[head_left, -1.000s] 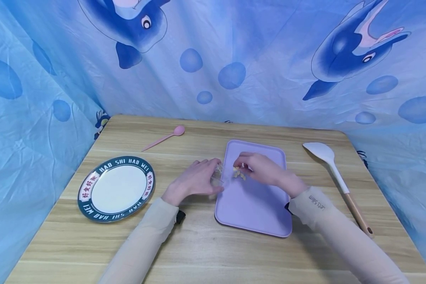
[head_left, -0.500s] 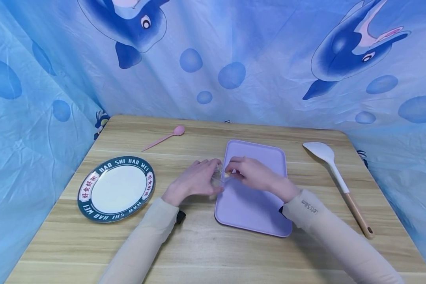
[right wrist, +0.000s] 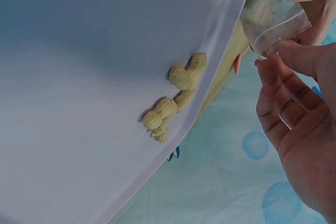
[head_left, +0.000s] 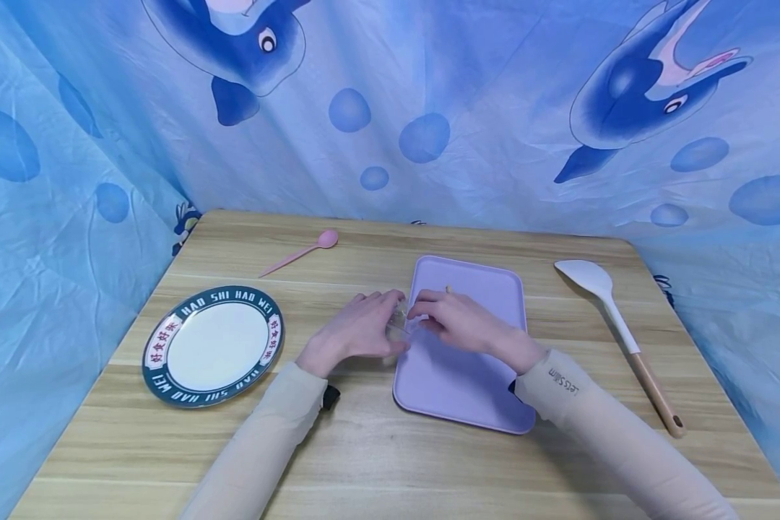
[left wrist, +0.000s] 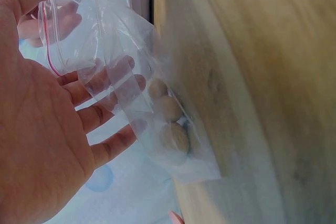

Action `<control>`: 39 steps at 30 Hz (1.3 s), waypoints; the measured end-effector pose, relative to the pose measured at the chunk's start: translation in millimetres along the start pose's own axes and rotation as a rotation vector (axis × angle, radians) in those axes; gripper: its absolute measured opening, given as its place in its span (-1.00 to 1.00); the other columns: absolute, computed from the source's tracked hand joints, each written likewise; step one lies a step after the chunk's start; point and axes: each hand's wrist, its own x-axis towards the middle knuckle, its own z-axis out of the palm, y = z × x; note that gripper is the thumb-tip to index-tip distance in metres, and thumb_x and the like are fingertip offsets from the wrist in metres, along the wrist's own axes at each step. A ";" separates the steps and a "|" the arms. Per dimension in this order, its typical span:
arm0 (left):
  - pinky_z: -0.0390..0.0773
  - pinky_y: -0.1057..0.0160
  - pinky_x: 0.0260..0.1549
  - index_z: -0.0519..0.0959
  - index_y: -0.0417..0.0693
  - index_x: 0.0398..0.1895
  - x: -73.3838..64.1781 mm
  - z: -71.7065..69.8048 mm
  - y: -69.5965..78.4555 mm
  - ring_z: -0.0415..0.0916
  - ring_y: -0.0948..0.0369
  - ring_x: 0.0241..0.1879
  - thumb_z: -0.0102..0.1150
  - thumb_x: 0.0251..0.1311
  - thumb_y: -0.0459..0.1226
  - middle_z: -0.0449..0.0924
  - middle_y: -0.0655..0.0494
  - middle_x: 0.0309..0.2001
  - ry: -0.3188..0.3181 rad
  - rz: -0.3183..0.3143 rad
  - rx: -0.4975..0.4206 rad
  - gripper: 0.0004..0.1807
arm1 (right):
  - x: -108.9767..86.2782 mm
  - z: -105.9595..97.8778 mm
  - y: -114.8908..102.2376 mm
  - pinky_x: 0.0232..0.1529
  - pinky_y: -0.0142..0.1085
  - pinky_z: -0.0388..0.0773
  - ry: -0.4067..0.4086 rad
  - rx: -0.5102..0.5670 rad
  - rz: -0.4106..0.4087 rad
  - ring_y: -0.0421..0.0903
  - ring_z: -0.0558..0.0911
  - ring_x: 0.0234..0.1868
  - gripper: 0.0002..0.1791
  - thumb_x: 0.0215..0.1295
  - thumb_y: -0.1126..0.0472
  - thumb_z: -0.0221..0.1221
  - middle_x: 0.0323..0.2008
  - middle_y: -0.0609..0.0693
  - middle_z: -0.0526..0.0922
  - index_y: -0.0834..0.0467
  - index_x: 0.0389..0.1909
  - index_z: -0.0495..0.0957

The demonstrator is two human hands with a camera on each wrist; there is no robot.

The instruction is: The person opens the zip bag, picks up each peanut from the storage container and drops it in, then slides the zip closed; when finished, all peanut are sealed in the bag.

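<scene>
My left hand (head_left: 362, 325) holds a clear zip bag (left wrist: 126, 72) beside the tray's left edge. Several round, light-brown nuts (left wrist: 175, 137) lie low in the bag; their kind is blurred by the plastic. The bag's mouth faces my right hand (head_left: 456, 318), whose thumb and index finger pinch at the lip. Whether a peanut sits behind those fingertips is hidden. A few shelled-on peanuts (right wrist: 160, 114) lie near the rim of the lilac tray (head_left: 461, 397). In the head view, my right hand covers most of them, with one tip showing above it.
To the left stands a white plate (head_left: 221, 347) with a dark green lettered rim. A pink spoon (head_left: 328, 239) lies behind it. Right of the tray rests a white turner (head_left: 588, 278) with a wooden handle. A blue dolphin-print cloth (head_left: 390, 108) hangs behind the table.
My right hand has moved left from the tray to the bag's mouth; the pale peanut at its fingertips is no longer visible. My left hand and the bag have stayed in place.
</scene>
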 end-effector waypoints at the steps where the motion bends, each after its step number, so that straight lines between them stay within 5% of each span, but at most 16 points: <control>1: 0.37 0.01 0.16 0.28 -0.06 0.40 0.0 0.1 0.0 0.46 0.12 0.15 0.31 0.03 0.18 0.53 0.02 0.18 0.000 0.001 0.001 -0.08 | -0.1 0.0 0.0 -0.09 -0.16 0.56 0.000 0.001 0.001 -0.18 0.61 -0.20 -0.72 0.23 0.46 0.26 -0.13 -0.12 0.59 0.10 -0.10 0.70; 12: 0.39 0.00 0.12 0.29 -0.07 0.38 -0.3 1.6 0.2 0.48 0.12 0.12 0.31 0.04 0.19 0.56 0.02 0.14 0.008 0.005 0.018 -0.10 | -2.8 0.3 0.2 -0.10 -0.14 0.57 -0.013 0.024 0.016 -0.20 0.60 -0.26 -0.73 0.22 0.45 0.28 -0.16 -0.10 0.62 0.11 -0.12 0.71; 19: 0.40 0.01 0.11 0.30 -0.08 0.37 -0.2 0.8 0.3 0.49 0.12 0.08 0.32 0.03 0.19 0.57 0.04 0.09 0.010 0.008 0.015 -0.09 | -6.4 -2.6 3.0 0.17 0.09 0.46 -0.008 0.039 0.040 -0.20 0.60 -0.29 -0.76 0.23 0.43 0.28 -0.14 -0.08 0.63 0.14 -0.10 0.70; 25: 0.41 0.05 0.08 0.32 -0.07 0.35 0.6 -0.5 0.4 0.51 0.16 0.01 0.32 0.03 0.20 0.60 0.10 0.01 0.015 0.008 0.027 -0.11 | -11.0 -15.2 10.3 -0.23 -0.29 0.57 0.029 0.056 0.057 -0.19 0.62 -0.29 -0.78 0.24 0.39 0.30 -0.14 -0.01 0.65 0.19 -0.09 0.69; 39: 0.40 0.02 0.11 0.33 -0.07 0.35 -1.0 -1.4 1.2 0.51 0.13 0.04 0.35 0.02 0.17 0.60 0.09 0.03 0.017 0.006 0.018 -0.12 | -21.6 -35.0 49.3 -0.34 -0.23 0.53 0.080 0.079 0.162 -0.08 0.59 -0.30 -0.78 0.26 0.42 0.27 -0.18 0.09 0.69 0.26 -0.07 0.65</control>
